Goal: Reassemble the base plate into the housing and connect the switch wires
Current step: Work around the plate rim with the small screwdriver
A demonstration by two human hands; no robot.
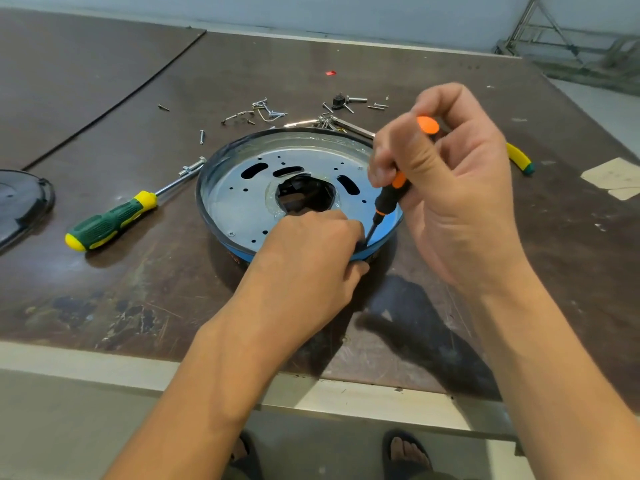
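We see the silvery base plate, pierced with slots, small holes and a wide central opening, lying flat inside the round, blue-walled housing mid-table. At its five o'clock our left hand curls over the housing's rim. Our right hand grips an orange-black screwdriver, tip down there.

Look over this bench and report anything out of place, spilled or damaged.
Loose screws lie scattered on the table behind the housing, not gathered in any container, so some could get lost. A small red scrap lies farther back. The table is scuffed near its front edge. The plate shows no visible damage.
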